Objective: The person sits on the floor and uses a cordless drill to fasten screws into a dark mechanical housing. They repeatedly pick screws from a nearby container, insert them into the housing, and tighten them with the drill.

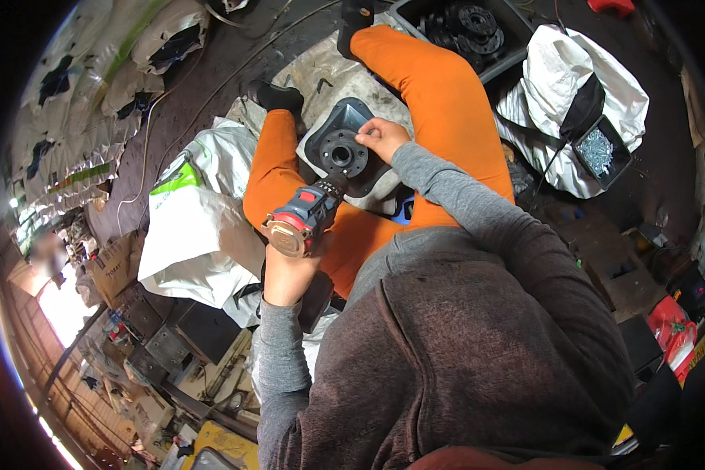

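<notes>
My left hand grips a cordless drill, grey with red parts. The drill's chuck points at the near edge of a round black flange with a large centre hole and smaller holes around it. That flange sits on a dark grey, flared piece with a squarish rim, between my legs. At the flange's upper right edge is my right hand, its thumb and fingers pinched together. What those fingertips hold, if anything, is too small to make out. Whether the drill's tip touches a screw cannot be seen clearly.
A dark crate of black round parts stands beyond my right leg. On a white sack to the right rests a black box of small screws. Another white sack lies at left, with cables on the floor nearby.
</notes>
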Tool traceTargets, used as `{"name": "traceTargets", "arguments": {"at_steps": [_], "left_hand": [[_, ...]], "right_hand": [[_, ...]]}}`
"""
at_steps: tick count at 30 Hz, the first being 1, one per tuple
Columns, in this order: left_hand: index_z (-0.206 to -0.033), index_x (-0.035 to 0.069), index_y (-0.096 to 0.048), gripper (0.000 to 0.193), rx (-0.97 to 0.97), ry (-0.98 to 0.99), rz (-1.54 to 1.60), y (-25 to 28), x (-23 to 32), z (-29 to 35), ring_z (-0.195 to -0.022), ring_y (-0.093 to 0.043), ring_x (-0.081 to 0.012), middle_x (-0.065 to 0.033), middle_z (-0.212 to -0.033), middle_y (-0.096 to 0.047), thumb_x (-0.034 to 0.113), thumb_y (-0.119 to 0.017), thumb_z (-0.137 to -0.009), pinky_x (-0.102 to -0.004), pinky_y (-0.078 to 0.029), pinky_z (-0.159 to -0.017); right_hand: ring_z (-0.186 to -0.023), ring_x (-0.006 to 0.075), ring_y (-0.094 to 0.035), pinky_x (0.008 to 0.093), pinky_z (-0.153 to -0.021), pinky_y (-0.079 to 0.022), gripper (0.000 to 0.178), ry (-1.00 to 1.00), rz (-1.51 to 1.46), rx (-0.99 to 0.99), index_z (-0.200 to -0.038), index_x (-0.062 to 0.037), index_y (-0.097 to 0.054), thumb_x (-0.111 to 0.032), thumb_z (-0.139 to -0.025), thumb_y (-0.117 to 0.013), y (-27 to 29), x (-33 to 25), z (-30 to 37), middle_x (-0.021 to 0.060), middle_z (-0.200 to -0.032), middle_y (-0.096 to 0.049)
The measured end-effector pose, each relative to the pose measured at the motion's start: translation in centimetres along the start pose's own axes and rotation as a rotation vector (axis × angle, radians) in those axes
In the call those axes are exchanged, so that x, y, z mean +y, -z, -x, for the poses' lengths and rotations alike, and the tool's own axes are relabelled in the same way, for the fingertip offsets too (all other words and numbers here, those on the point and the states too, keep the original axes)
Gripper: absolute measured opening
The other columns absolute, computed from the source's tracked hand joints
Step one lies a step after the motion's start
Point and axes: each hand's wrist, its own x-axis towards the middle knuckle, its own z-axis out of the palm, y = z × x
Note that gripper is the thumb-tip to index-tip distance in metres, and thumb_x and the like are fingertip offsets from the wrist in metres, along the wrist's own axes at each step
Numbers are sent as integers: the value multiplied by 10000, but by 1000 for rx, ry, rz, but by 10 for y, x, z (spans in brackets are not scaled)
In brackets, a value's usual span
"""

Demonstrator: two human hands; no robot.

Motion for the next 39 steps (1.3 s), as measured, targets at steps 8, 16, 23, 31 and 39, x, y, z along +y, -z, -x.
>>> {"name": "traceTargets", "arguments": {"at_steps": [8, 16, 23, 31, 39], "left_hand": [[-1054, 34, -651, 339, 34, 16, 216, -2, 11, 32, -904, -650, -237, -100, -995, -669, 138, -782, -759, -366, -517, -799], [-1023, 38, -669, 313, -32, -59, 169, 5, 12, 38, -886, -654, -219, -81, -968, -678, 165, -796, -766, -357, -516, -793], [-1049, 28, -649, 328, -160, 65, 217, 20, 14, 48, -885, -633, -160, -48, -958, -672, 151, -796, -783, -323, -512, -795], [-1016, 28, -664, 310, -204, 183, 303, 32, 7, 50, -831, -640, -140, -29, -912, -689, 185, -805, -789, -305, -521, -759], [-1015, 24, -647, 313, 75, 14, 260, 19, -4, 32, -792, -639, -165, -42, -876, -672, 160, -803, -781, -331, -518, -741]], "right_hand": [[-1032, 147, -607, 217, -757, -529, 749, -36, -716, -670, -1531, -152, -165, -1, -891, -524, 51, -20, 74, 144, -1307, -556], [-1022, 75, -587, 182, -619, -447, 851, 64, -758, -896, -1549, -164, -69, 53, -836, -481, 59, -34, 87, 160, -1407, -501], [-858, 47, -592, 163, -589, -426, 880, -53, -670, -1105, -1548, -145, -31, 95, -812, -448, 61, -39, 84, 196, -1379, -518], [-1220, 301, -559, 178, -548, -484, 879, -140, -735, -1388, -1545, -131, -56, 83, -783, -438, 56, -40, 72, 266, -1390, -468], [-951, 163, -616, 287, -758, -541, 418, -400, -871, -417, -1345, -69, -483, -84, -929, -440, 41, 5, 58, 96, -1166, -599]]}}
